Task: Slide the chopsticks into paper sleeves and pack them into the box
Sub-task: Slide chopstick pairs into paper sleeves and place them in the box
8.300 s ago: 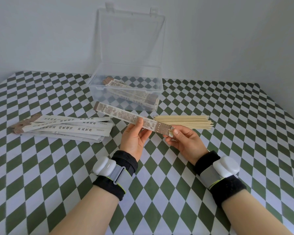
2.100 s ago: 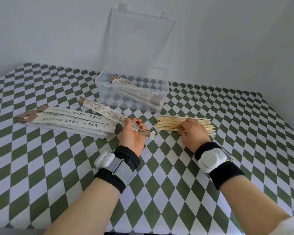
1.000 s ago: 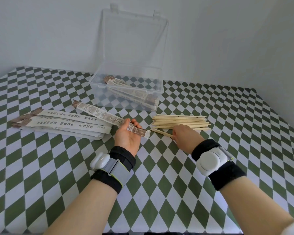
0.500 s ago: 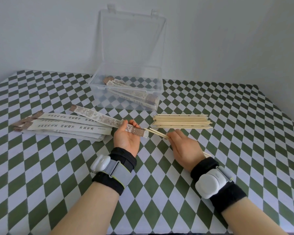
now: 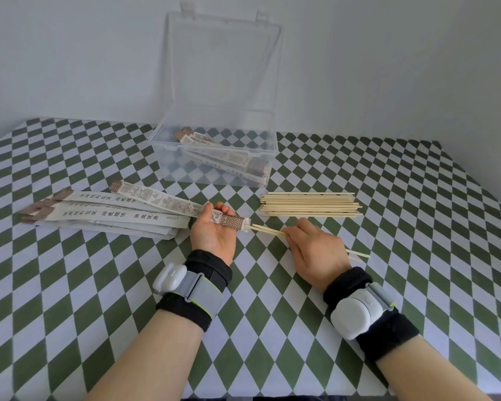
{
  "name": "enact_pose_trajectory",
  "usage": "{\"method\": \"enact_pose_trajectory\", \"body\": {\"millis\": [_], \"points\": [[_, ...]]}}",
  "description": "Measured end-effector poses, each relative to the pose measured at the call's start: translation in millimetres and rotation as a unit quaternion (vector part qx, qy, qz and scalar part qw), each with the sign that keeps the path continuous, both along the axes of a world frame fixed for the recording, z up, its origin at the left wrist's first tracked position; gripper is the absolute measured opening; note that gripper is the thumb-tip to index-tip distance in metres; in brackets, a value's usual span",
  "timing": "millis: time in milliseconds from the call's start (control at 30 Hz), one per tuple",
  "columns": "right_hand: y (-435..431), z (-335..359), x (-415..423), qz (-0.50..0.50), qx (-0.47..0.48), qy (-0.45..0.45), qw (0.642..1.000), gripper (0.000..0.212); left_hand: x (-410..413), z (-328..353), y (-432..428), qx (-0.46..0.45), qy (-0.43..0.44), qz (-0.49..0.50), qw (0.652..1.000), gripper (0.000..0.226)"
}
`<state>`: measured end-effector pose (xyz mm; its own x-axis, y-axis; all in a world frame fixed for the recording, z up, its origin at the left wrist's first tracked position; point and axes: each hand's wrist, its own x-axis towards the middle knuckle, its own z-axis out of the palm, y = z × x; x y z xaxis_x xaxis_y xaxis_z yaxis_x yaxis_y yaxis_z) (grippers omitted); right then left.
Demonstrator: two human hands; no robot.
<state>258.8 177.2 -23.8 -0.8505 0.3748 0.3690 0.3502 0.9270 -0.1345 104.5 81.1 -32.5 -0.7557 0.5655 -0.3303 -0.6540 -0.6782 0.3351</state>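
Now | left hand [image 5: 213,240] grips paper sleeve [image 5: 168,202] | right hand [image 5: 318,251] pinches chopsticks [image 5: 268,230], tips just beside sleeve mouth

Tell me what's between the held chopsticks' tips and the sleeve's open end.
Nothing visible. The right hand holds the chopsticks, tips just short of the open end of the sleeve in the left hand; only tablecloth shows behind the gap.

The right hand [image 5: 315,250] hides the middle of the two chopsticks [image 5: 268,230]; whether their tips are inside the mouth of the sleeve [image 5: 162,199] cannot be told. The wall of the box [image 5: 174,166] blurs the packed sleeves [image 5: 229,157], and both forearms [image 5: 162,357] run off the bottom edge.
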Motion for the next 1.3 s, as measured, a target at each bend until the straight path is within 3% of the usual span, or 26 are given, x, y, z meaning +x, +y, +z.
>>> {"method": "enact_pose_trajectory", "body": {"millis": [167, 400, 533, 767, 1033, 1300], "points": [[-0.9, 0.4, -1.8, 0.027, 0.005, 0.004, 1.000, 0.038, 0.3, -3.5, 2.5, -0.021, 0.036, -0.014, 0.999, 0.019], [0.9, -4.5, -4.5, 0.019, 0.021, 0.022, 0.999, 0.031, 10.8, 3.0, 2.0, -0.018, 0.099, -0.047, 0.994, 0.013], [2.6, -7.0, -4.9, 0.000, 0.024, 0.040, 0.999, 0.023, 18.5, 4.5, 4.5, -0.079, 0.173, -0.105, 0.976, 0.018], [4.1, -8.7, -6.3, -0.011, 0.049, 0.071, 0.996, 0.031, 26.7, 4.9, 3.8, -0.157, 0.273, -0.134, 0.939, 0.011], [9.1, -8.5, -3.1, -0.102, 0.001, 0.112, 0.988, 0.042, 19.4, 3.4, 0.4, -0.166, 0.207, -0.012, 0.964, 0.011], [14.0, -15.6, -5.6, -0.050, -0.067, 0.097, 0.992, 0.033, 19.2, 5.1, 0.2, -0.172, 0.208, -0.015, 0.963, 0.011]]}}
